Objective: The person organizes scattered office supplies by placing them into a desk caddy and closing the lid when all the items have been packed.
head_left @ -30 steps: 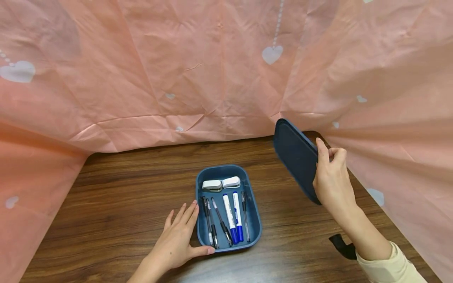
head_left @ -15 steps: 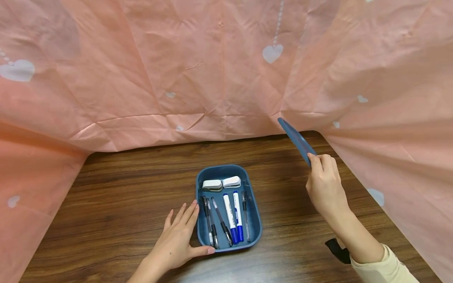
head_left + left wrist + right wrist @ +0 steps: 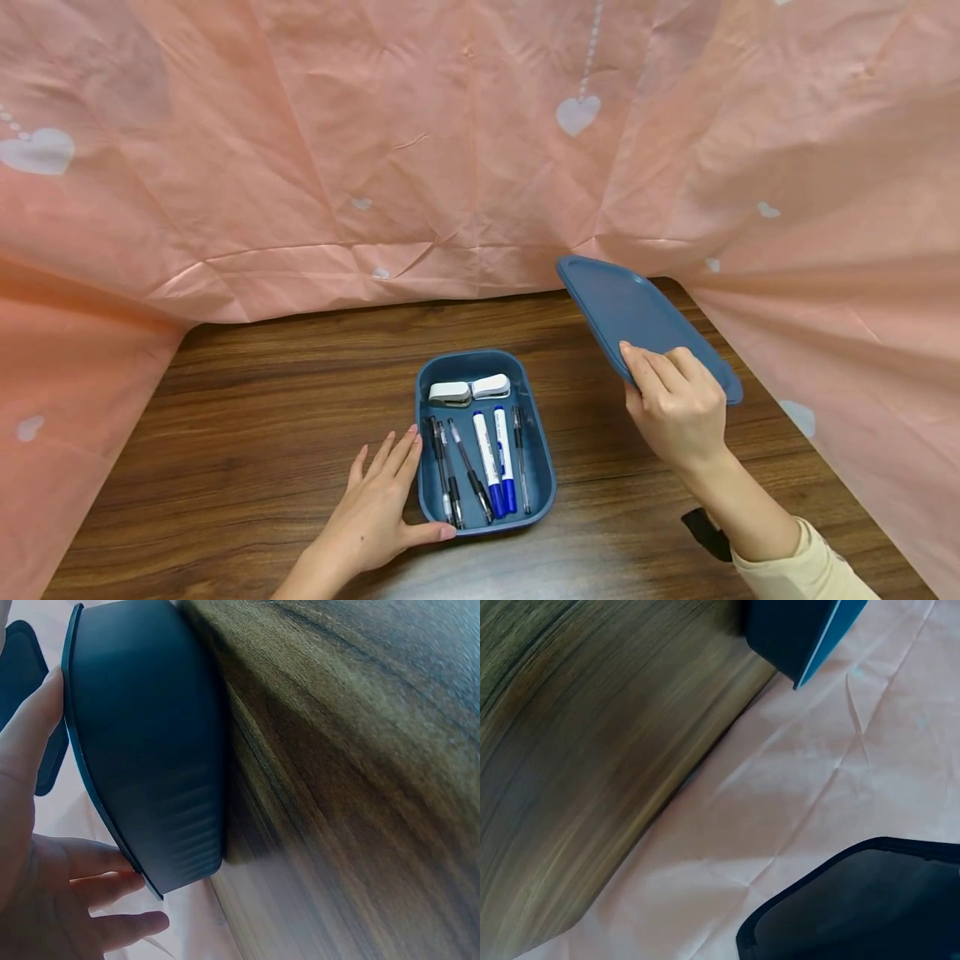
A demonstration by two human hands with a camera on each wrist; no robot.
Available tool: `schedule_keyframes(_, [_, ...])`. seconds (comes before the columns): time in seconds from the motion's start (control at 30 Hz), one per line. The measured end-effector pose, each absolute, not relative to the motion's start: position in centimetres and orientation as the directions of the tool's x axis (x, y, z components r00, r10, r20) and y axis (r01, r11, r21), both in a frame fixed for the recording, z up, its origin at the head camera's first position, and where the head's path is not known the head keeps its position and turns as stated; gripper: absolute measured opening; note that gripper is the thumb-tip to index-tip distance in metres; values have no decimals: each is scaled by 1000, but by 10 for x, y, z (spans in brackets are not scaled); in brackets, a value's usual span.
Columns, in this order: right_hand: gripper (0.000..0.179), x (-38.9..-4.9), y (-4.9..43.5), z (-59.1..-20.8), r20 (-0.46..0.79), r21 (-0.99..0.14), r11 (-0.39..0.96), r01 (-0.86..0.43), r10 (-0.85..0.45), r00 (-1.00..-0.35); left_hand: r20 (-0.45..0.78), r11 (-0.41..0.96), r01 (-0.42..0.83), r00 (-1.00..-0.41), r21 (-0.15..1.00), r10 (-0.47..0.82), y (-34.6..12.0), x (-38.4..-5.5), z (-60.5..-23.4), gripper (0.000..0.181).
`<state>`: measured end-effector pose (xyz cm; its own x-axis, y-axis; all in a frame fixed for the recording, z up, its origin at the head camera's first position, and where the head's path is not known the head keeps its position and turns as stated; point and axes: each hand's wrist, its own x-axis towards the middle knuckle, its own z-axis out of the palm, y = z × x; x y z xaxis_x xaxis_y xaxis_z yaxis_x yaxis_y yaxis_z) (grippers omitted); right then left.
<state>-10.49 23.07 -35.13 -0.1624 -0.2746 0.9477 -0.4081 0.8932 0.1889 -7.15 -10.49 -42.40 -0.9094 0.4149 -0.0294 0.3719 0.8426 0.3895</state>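
Note:
A blue rectangular box sits without its cover on the table. Inside are two small white staplers, two white markers with blue caps, and several black pens. My left hand rests against the box's left side, fingers fairly straight and spread, fingertips and thumb at the rim. The left wrist view shows the ribbed outer wall beside that hand. Off to the right, my right hand grips the edge of the matching blue lid, held tilted above the table. The lid's dark underside appears in the right wrist view.
Brown wood-grain table lies under everything. Pink cloth with pale hearts hangs along the back and both sides. A black strap hangs by the right wrist.
The right hand has turned the lid from its dark underside, through edge-on, to its upper face, and has shifted slightly left. Left hand and box have stayed put.

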Motion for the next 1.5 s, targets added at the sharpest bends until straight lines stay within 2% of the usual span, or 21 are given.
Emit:
schedule_keyframes(0.1, [23,-107,225,-349,952,218,876,-431,-287,-102,-33,844,367,-911,391,412,-105,-72,-424,114])
schedule_keyframes(0.27, [24,-106,215,-347,948,265,847,-460,-317,-37,-37,844,364,-911,393,410,-105,-72,-423,114])
schedule_keyframes(0.57, [17,-104,197,-343,935,325,801,-503,-353,44,-19,850,381,-909,364,415,-104,-73,-422,115])
schedule_keyframes(0.8, [22,-102,179,-341,923,367,764,-530,-368,108,-21,853,382,-909,356,416,-107,-74,-420,115])
schedule_keyframes(1.03, [20,-100,160,-337,911,401,736,-546,-385,151,29,843,393,-911,367,412,-107,-80,-411,107])
schedule_keyframes(1.13, [20,-100,154,-334,906,412,728,-548,-391,162,73,821,387,-916,420,394,-104,-85,-400,104])
schedule_keyframes(1.3, [20,-101,145,-333,901,424,721,-547,-399,173,158,709,350,-933,613,324,-91,-92,-378,90])
schedule_keyframes(1.4, [19,-102,140,-333,897,432,719,-544,-404,178,215,583,324,-944,745,250,-82,-94,-367,72])
schedule_keyframes(1.5, [18,-102,136,-334,894,440,717,-541,-410,183,240,400,293,-954,868,178,-74,-96,-359,59])
